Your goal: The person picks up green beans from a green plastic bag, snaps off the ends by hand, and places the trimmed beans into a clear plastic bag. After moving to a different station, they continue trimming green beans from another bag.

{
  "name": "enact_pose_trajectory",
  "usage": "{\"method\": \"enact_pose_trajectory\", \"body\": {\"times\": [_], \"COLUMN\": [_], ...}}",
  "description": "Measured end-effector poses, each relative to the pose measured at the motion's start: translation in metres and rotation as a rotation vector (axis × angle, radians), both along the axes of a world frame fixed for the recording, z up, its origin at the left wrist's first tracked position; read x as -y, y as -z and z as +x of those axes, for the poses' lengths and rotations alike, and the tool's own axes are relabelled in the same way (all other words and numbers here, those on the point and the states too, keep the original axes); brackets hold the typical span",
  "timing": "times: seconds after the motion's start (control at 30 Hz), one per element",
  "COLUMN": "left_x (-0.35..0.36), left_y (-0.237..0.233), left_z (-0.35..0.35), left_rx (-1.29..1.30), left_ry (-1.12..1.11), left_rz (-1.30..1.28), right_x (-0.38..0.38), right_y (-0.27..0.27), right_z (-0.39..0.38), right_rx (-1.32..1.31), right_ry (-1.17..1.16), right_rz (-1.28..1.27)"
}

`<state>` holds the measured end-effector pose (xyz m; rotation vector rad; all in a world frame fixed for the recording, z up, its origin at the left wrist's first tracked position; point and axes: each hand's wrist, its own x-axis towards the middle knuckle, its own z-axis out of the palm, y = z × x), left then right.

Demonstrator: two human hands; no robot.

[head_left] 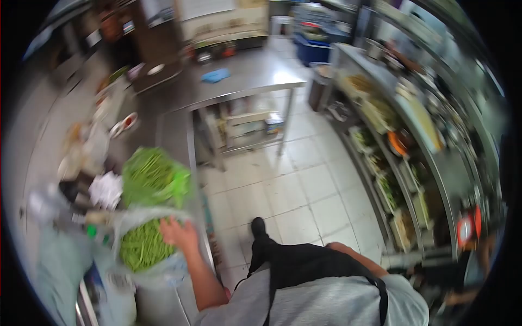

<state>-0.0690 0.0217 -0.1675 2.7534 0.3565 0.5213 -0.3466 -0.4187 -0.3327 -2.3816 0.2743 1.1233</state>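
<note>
My left hand [180,236] rests at the right side of a heap of green beans [142,248], fingers spread and slightly blurred. The beans lie in an open clear plastic bag [120,223] on the steel counter. Just beyond it sits a green-tinted plastic bag [182,179] that also holds long green beans [152,171]. My right hand [338,247] is low at my right side by the black apron [315,263]; its fingers are hidden.
Crumpled white paper [106,191] lies left of the bags. Ahead, a steel table [244,76] bears a blue cloth [216,75]. To the right, shelving [429,179] holds food trays across the tiled floor [293,185]. People [473,271] are at the right edge.
</note>
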Motion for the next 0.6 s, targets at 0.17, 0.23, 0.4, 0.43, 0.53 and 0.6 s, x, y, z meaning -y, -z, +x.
{"method": "enact_pose_trajectory", "body": {"times": [0.17, 0.23, 0.4, 0.43, 0.53, 0.6], "left_x": [0.003, 0.001, -0.001, -0.003, -0.006, -0.013], "left_y": [-0.006, -0.006, -0.012, -0.012, -0.016, -0.019], "left_z": [0.006, 0.011, 0.029, 0.035, 0.046, 0.054], "left_rx": [0.064, 0.078, 0.121, 0.109, 0.108, 0.044], "left_ry": [0.002, 0.003, -0.020, -0.041, -0.103, -0.144], "left_rz": [-0.014, 0.000, 0.027, 0.020, 0.050, 0.021], "right_x": [0.010, 0.000, -0.009, -0.010, 0.011, 0.000], "right_y": [0.002, -0.009, -0.028, -0.030, 0.008, -0.003], "right_z": [0.066, 0.113, 0.227, 0.253, 0.326, 0.369], "right_rx": [-0.047, 0.011, 0.079, 0.099, 0.237, 0.269], "right_ry": [-0.019, -0.108, -0.119, -0.141, -0.394, -0.422], "right_rz": [0.058, -0.040, -0.031, -0.033, -0.007, -0.019]}}
